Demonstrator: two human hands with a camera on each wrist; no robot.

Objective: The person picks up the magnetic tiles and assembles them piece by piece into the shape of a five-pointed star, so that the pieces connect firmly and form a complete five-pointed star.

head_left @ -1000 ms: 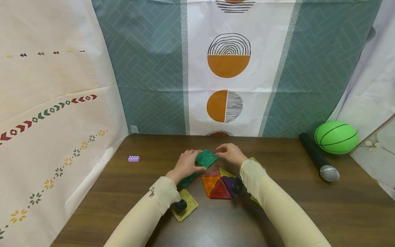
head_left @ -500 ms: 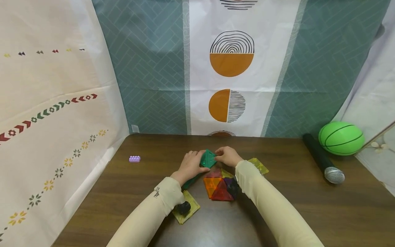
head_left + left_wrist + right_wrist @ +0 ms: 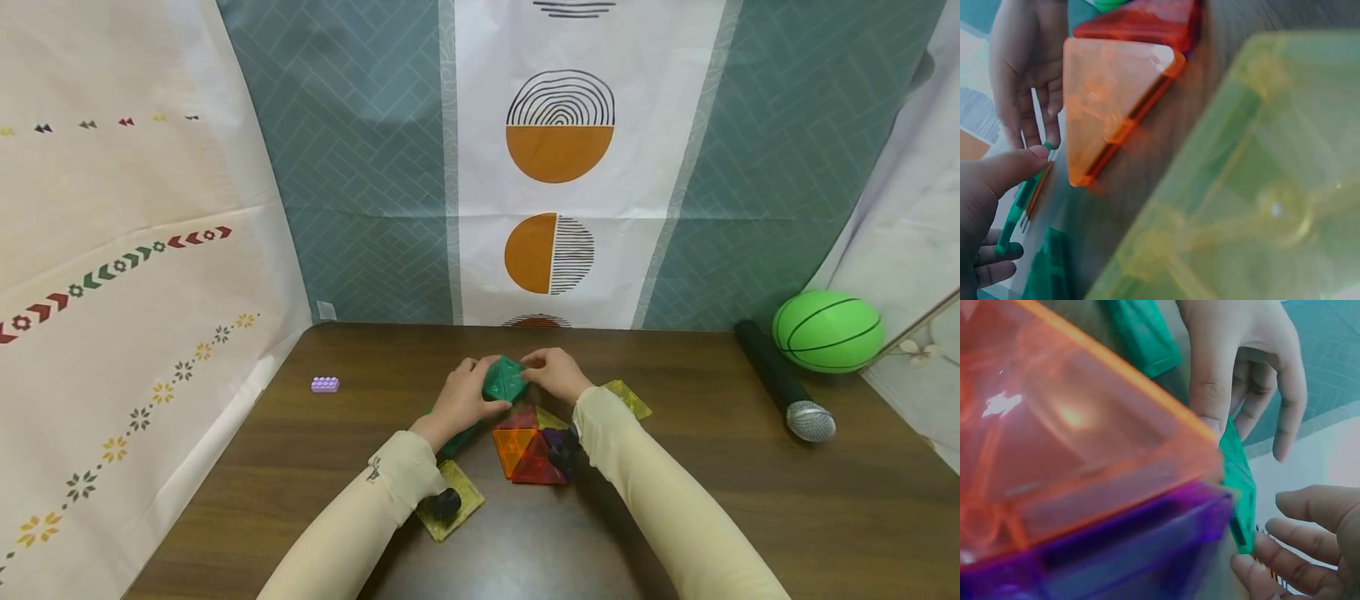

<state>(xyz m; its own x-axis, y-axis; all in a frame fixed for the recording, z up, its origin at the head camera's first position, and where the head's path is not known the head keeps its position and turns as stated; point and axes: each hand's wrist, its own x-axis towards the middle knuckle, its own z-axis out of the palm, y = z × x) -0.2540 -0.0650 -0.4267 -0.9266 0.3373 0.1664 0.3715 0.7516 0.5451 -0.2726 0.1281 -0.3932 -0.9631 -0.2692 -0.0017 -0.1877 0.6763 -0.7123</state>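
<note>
Green translucent magnetic tiles (image 3: 505, 380) stand joined between the two hands. My left hand (image 3: 460, 396) holds them, thumb on the near face and fingers behind, as the right wrist view shows. The fingertips of my right hand (image 3: 558, 375) touch the right edge of the green tile (image 3: 1240, 481), with the thumb raised away from it. Just in front sits a built shape of coloured triangle tiles, with an orange tile (image 3: 513, 450), a red tile (image 3: 538, 465) and a purple tile (image 3: 1116, 550). Another green piece (image 3: 459, 439) lies partly hidden under my left wrist.
Yellow tiles (image 3: 467, 498) lie below my left wrist, and another yellow tile (image 3: 628, 398) is beyond my right forearm. A purple toy brick (image 3: 325, 384) sits at the left. Toward the right are a microphone (image 3: 787, 387) and a green ball (image 3: 828, 331).
My right hand has come left until its fingertips reach the green tiles. The green tiles have tilted slightly in my left hand, which stays in nearly the same place.
</note>
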